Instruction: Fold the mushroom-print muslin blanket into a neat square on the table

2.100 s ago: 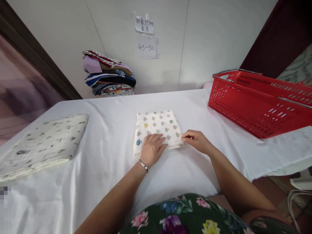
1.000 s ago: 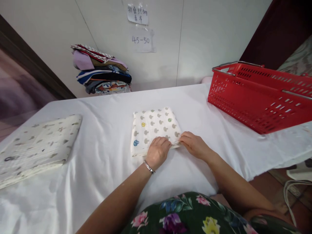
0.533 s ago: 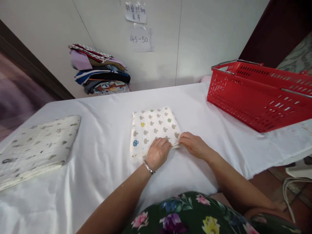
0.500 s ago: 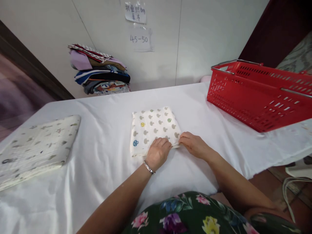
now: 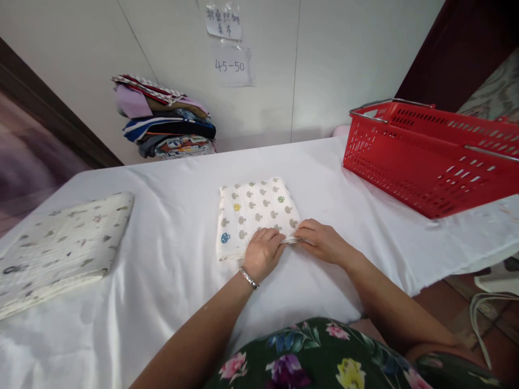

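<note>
A folded white cloth (image 5: 255, 208) with small mushroom prints, mostly grey with a few coloured ones, lies flat on the white-covered table (image 5: 178, 216). My left hand (image 5: 263, 253), with a silver bracelet at the wrist, is closed at the middle of its near edge, fingertips on top. My right hand (image 5: 320, 240) pinches the near right corner, and the thumb is mostly hidden. Both hands are close together along that edge.
At the left lies another folded cloth (image 5: 68, 237) with a leafy print. A pile of folded fabrics (image 5: 170, 121) stands by the wall at the back. The red basket (image 5: 425, 162) occupies the right side. Paper signs (image 5: 235, 66) hang on the wall.
My right hand has shifted slightly left along the near edge, closer to my left hand. The cloth has stayed in place.
</note>
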The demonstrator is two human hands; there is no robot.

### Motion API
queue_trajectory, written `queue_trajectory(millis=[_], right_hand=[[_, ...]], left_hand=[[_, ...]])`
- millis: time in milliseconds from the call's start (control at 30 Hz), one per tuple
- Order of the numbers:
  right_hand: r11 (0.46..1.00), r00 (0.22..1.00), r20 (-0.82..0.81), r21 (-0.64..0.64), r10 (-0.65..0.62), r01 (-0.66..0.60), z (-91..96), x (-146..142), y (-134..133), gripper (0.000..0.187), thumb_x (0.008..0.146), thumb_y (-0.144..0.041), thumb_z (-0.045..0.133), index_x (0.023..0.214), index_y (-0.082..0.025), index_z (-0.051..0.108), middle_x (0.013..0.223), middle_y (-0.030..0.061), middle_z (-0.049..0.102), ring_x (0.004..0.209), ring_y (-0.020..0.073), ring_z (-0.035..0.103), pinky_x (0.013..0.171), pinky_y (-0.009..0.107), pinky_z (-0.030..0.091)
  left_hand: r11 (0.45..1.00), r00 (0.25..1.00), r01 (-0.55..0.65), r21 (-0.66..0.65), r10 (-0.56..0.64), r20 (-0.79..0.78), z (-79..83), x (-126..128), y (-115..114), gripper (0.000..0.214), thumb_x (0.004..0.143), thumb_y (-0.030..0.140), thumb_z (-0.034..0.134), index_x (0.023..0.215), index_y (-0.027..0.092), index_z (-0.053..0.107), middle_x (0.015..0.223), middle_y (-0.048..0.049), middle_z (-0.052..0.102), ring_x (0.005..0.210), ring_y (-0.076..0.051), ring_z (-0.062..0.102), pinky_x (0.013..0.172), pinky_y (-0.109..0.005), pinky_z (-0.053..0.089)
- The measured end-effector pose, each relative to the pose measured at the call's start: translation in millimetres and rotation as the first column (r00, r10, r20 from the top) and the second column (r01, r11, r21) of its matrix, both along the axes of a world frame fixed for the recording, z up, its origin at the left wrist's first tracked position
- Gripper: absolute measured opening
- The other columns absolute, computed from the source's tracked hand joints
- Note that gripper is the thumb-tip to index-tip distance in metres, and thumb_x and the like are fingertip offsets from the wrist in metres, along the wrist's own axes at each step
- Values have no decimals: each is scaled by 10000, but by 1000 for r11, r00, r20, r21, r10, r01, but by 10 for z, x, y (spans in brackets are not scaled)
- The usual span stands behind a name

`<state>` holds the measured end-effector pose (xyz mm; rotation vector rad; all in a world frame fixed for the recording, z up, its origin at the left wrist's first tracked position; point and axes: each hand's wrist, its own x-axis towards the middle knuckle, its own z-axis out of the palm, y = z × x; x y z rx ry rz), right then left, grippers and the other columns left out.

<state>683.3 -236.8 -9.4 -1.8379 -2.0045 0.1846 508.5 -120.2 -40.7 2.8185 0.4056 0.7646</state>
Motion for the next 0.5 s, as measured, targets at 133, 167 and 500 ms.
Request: queue_trajectory(millis=[133,167,500], right_hand=[[1000,1000,4,-3,-15,15,-6,-28,14,193,834,-231,503,1013,-259,569,984,33,562,927,170,503,680,270,432],[1000,1000,11,3,-22,22,-13,-32,18,180,843,-229,491,1002,-255,571,978,34,563,923,170,503,676,270,432],[1000,998,56,15,-12,11,-40,-47,32,171,847,-141,401,884,-212,552,911,44,564,862,164,498,698,281,434]], left_hand=[[1000,1000,-1,0,1,9,7,4,2,187,890,275,435,936,193,596,891,-52,589,821,-186,510,749,-348,402],[1000,1000,-2,0,2,11,7,5,2,188,891,276,433,930,192,596,888,-52,589,817,-186,511,747,-347,402],[997,999,-2,74,5,-36,34,-6,-33,172,885,249,428,887,195,591,831,-55,576,804,-187,509,738,-355,407]])
